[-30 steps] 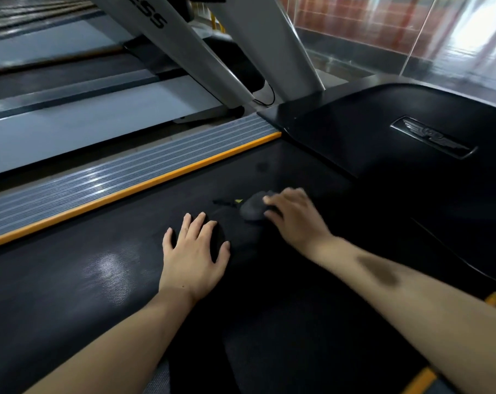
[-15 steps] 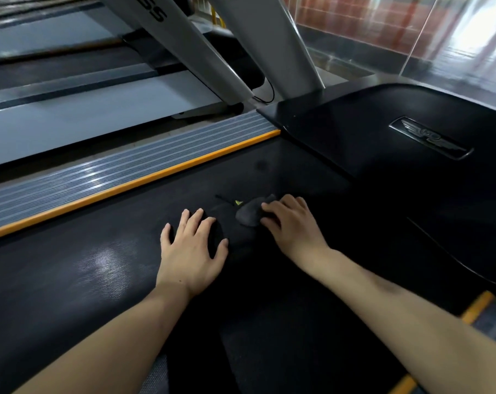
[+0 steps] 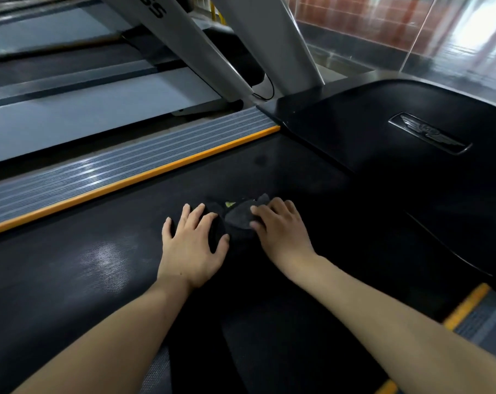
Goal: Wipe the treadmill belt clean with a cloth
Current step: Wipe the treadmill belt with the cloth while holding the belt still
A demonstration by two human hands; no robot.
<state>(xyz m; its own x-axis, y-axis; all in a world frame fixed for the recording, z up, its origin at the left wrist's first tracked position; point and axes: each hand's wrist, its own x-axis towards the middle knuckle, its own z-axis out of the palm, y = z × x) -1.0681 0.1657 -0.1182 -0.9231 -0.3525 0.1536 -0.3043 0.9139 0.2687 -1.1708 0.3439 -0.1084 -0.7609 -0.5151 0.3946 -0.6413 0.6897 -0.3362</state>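
At the far left a grey ribbed side rail point(image 3: 104, 177) ran diagonally, edged by an orange strip point(image 3: 133, 179) where it met the treadmill belt point(image 3: 70, 274). The belt, black and finely textured, filled the lower middle of the view and carried a pale patch of reflected light on its left part. The left hand point(image 3: 191, 251) lay palm down on the belt, its fingers point(image 3: 198, 213) straight and spread, the thumb out to the right; the fingertips and the web beside the thumb rested on the left part of a dark cloth point(image 3: 236, 218). The cloth sat bunched on the belt between the two hands, near the belt's front end, with a small yellow-green tag point(image 3: 229, 204) showing at its upper edge. The right hand point(image 3: 280, 233) pressed down on the cloth's right part, its fingers close together and bent at the knuckles, their tips on the fabric; whether they pinched the cloth or only pushed it could not be told. Both bare forearms reached in from the bottom edge. Above the hands two silver uprights point(image 3: 190, 44) rose from the frame. To the right the glossy black motor cover point(image 3: 411, 180) bore a winged metal badge point(image 3: 428, 133), and a second orange strip point(image 3: 465, 305) showed at the lower right.
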